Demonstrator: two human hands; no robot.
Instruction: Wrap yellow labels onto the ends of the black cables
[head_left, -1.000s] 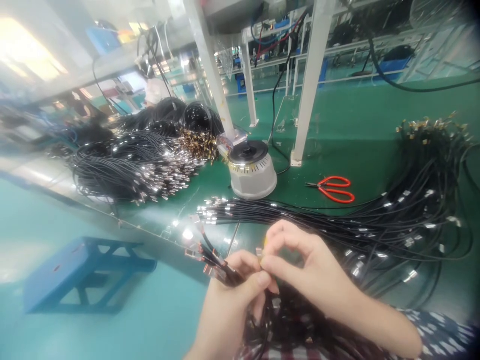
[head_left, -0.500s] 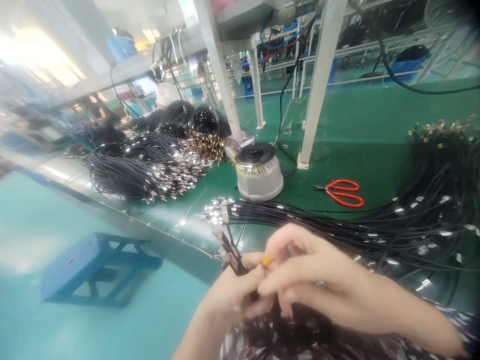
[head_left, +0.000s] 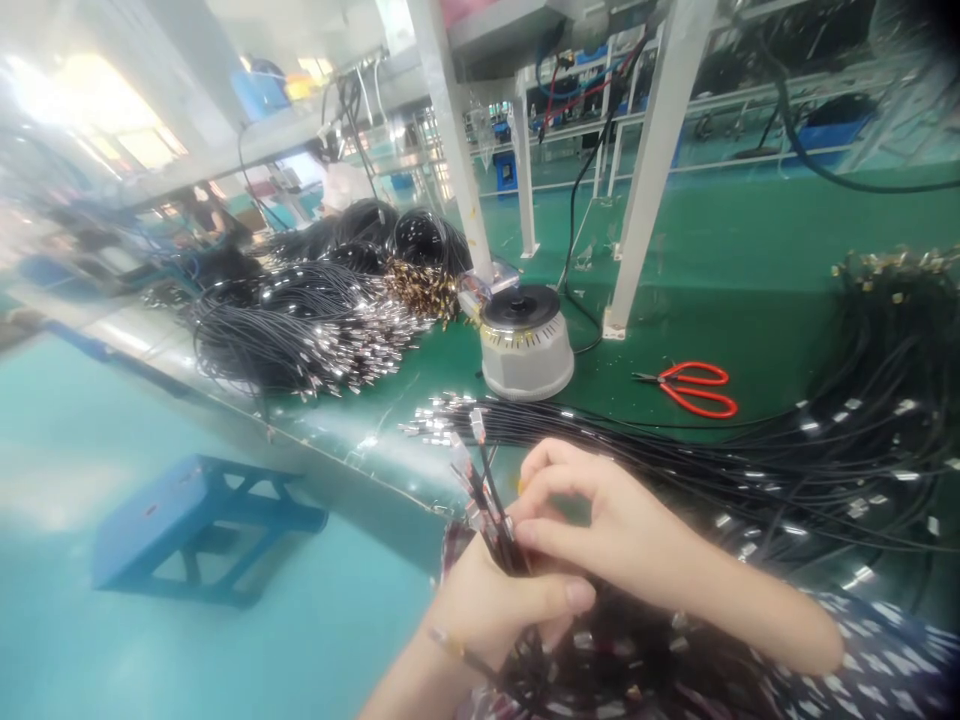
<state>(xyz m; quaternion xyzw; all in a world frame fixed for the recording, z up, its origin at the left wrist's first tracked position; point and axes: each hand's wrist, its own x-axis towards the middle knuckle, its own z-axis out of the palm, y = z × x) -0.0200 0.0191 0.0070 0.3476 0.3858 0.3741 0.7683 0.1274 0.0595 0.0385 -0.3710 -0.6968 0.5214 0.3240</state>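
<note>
My left hand [head_left: 499, 605] is closed around a bundle of black cables [head_left: 495, 515], whose ends with small pale connectors point up and away from me. One white connector [head_left: 478, 427] stands out above the others. Fingers of my right hand [head_left: 607, 510] are pinched against the bundle's right side, at one of the black cables. A small yellow spot [head_left: 520, 487] shows by the right fingertips; what it is, I cannot tell. Below both hands, more dark cables [head_left: 622, 650] lie across my lap, partly hidden by the hands.
Long black cables [head_left: 645, 450] stretch across the green table. Behind them are a grey round device with a black top [head_left: 527, 345] and red-handled scissors [head_left: 694, 388]. Coiled cable heaps [head_left: 300, 330] lie at left. White posts [head_left: 660, 170] rise behind. A blue stool [head_left: 202, 530] stands on the floor.
The view has shifted, so the table things appear further right. My left hand now holds the bundle more upright, its thumb stretched right. My right fingers have moved to the bundle's side.
</note>
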